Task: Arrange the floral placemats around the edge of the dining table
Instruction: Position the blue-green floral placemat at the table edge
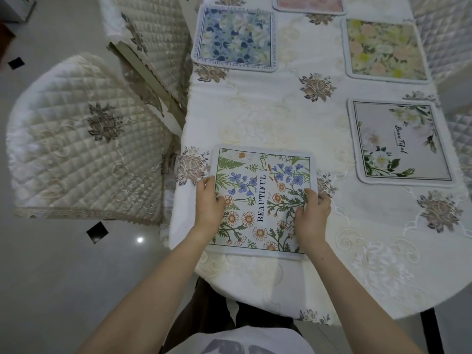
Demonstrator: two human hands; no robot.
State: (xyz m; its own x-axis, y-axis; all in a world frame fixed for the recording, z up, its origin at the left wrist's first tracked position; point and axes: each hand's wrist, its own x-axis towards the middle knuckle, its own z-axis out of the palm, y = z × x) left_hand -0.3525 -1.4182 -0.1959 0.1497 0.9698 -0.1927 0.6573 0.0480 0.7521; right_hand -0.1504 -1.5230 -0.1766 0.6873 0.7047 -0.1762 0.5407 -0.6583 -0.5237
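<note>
A daisy-and-blue-flower placemat (260, 198) printed "BEAUTIFUL" lies flat near the table's front left edge. My left hand (209, 204) grips its left edge and my right hand (313, 215) grips its right edge. A blue floral placemat (235, 38) lies further back on the left side. On the right side lie a yellow-peach floral placemat (385, 51) and a white-flower placemat (401, 143). A pink placemat (309, 3) sits at the far end, partly cut off.
The table (281, 111) wears a cream embroidered cloth. Two quilted chairs (84, 139) stand close along the left side, and another quilted chair (444, 34) along the right. The glossy tiled floor (51, 277) is at the left.
</note>
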